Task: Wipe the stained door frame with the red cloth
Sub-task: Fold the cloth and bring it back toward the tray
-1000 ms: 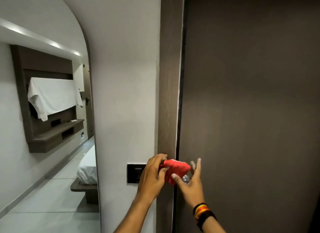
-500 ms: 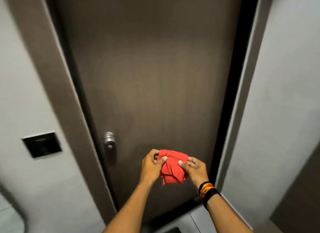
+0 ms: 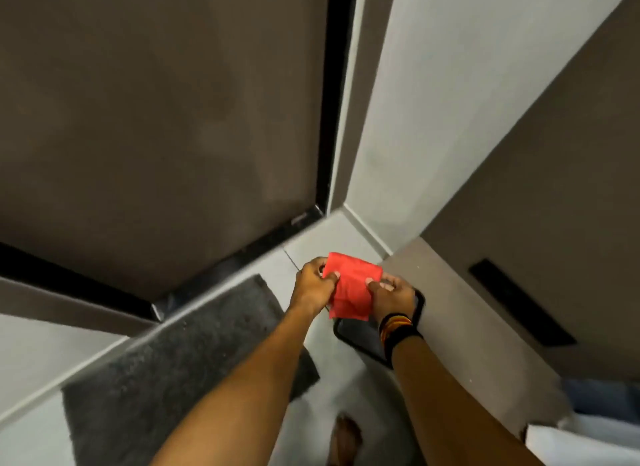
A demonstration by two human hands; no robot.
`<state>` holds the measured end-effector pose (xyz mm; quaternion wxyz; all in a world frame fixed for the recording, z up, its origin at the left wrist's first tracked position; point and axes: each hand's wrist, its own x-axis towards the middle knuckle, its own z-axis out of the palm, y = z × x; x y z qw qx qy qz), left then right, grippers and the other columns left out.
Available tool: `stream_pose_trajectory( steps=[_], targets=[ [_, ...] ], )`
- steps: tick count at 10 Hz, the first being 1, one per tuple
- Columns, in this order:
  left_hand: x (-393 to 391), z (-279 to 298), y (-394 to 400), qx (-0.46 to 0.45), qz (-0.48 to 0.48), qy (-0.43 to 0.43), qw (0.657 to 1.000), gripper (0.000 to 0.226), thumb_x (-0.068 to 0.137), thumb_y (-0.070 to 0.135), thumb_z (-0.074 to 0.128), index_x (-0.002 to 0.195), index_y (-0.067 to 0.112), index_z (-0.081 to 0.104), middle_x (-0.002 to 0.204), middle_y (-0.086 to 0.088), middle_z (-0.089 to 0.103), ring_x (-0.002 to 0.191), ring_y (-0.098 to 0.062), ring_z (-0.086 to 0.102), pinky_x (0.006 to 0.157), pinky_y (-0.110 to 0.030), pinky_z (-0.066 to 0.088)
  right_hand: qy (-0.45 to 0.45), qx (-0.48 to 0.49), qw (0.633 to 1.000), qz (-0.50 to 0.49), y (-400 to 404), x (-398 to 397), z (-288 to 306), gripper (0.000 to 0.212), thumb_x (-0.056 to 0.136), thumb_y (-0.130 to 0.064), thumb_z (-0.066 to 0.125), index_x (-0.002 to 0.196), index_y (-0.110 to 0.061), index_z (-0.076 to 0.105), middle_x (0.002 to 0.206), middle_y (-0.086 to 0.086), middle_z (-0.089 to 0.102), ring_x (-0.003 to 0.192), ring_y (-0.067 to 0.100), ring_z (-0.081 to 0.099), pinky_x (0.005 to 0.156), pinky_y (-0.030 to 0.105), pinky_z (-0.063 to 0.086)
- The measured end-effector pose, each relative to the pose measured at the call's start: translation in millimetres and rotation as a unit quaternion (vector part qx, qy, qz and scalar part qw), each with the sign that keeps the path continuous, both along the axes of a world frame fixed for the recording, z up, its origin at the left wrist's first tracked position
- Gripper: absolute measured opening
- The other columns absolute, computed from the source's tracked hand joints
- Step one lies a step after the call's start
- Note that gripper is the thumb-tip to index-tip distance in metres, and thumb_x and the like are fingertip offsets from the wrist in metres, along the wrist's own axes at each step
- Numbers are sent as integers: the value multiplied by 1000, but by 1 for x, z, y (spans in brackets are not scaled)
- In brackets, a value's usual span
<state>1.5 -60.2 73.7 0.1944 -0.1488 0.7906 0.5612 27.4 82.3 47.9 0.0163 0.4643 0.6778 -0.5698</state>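
A folded red cloth (image 3: pixel 351 285) is held between both hands, low over the floor. My left hand (image 3: pixel 313 287) pinches its left edge. On the cloth's right edge my right hand (image 3: pixel 393 294) grips, with coloured bands on the wrist. The brown door (image 3: pixel 156 119) fills the upper left. Its door frame (image 3: pixel 341 101) runs down to the floor at the right of the door, above and left of the cloth. Neither hand touches the frame.
A dark grey mat (image 3: pixel 166 372) lies on the pale floor before the door. A black-rimmed object (image 3: pixel 360 341) sits under my right wrist. A brown panel with a black slot (image 3: pixel 519 302) stands at right. A bare foot (image 3: pixel 346 438) shows below.
The view has swung from the left frame, across the door, down to the floor at the right frame. Both hands kept hold of the red cloth and dropped lower.
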Motion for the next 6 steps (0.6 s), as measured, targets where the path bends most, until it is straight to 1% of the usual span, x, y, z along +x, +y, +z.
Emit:
stream_pose_trajectory(
  steps=[1, 2, 3, 4, 5, 6],
  targets=[
    [14, -58, 38, 16, -52, -45, 998, 30, 97, 6, 58, 123, 12, 72, 116, -8, 73, 100, -24, 67, 85, -32, 55, -90, 49, 994, -22, 32, 18, -55, 38, 85, -26, 78, 114, -2, 71, 113, 20, 75, 106, 38, 71, 97, 46, 56],
    [24, -105, 71, 27, -88, -82, 992, 34, 99, 5, 53, 127, 16, 70, 119, -6, 71, 108, -23, 66, 94, -35, 56, -90, 31, 993, -73, 62, 31, -106, 29, 84, -7, 77, 112, -2, 68, 114, 21, 74, 101, 33, 69, 100, 45, 55],
    [24, -140, 93, 20, -106, -118, 987, 35, 104, 14, 52, 137, 16, 63, 133, -9, 68, 121, -26, 63, 105, -39, 53, -110, 18, 991, -72, 81, 35, -141, 30, 88, -3, 68, 117, -7, 62, 119, 20, 70, 110, 37, 68, 104, 50, 53],
    [22, -164, 107, 25, -133, -152, 979, 39, 107, 18, 48, 145, 18, 57, 142, -12, 64, 131, -31, 60, 114, -49, 48, -90, -20, 992, -83, 88, 35, -164, 33, 92, 3, 59, 124, -7, 58, 129, 21, 64, 118, 37, 64, 106, 51, 52],
    [17, -180, 111, 28, -142, -165, 976, 44, 109, 18, 44, 153, 20, 49, 150, -13, 59, 135, -33, 58, 118, -49, 45, -67, -48, 995, -58, 89, 33, -173, 40, 97, 4, 51, 137, -1, 52, 140, 25, 57, 129, 40, 58, 112, 52, 46],
    [28, -182, 106, -86, -218, -75, 969, 55, 112, 31, 33, 165, 24, 21, 172, -5, 26, 158, -27, 29, 129, -44, 29, -74, 42, 995, 41, 75, 39, -166, 47, 104, -12, 46, 151, -6, 43, 151, 22, 52, 139, 39, 51, 117, 50, 41]
  ],
)
